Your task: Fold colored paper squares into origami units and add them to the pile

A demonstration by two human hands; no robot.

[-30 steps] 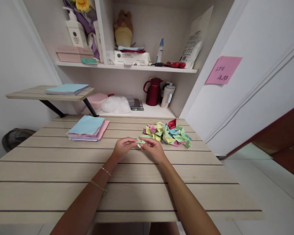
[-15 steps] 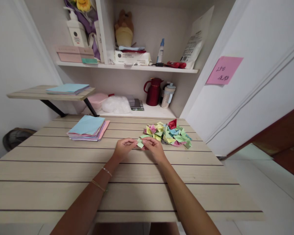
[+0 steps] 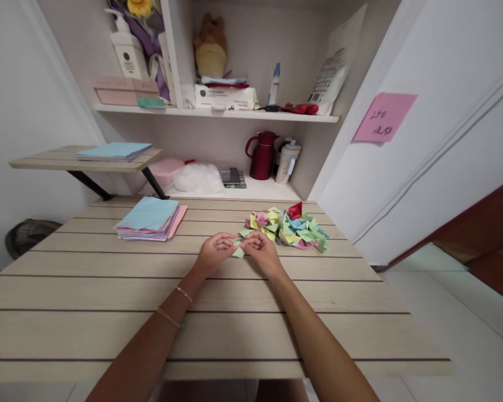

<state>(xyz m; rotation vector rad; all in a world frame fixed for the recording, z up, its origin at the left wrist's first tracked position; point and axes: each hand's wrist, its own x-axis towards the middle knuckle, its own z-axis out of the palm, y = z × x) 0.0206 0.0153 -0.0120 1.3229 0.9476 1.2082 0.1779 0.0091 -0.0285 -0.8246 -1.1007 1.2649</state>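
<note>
Green folded paper (image 3: 238,251), between both hands' grip

A: Surface?
B: Pale wood table (image 3: 235,335), planks running left to right with dark seams between them.
A: What lies on it?
B: Stack of paper sheets (image 3: 151,219) at far left, light blue on top, pink edges showing beneath. Pile of folded paper pieces (image 3: 291,226) at far right, mixed yellow, green, pink and blue with one red on top. The two are well apart.
A: Anything between?
B: One small green folded paper (image 3: 238,251) lying just beside the pile, on its near left side.
A: Near half of the table?
B: Both forearms cross over it; whether they touch the wood, can't tell.
</note>
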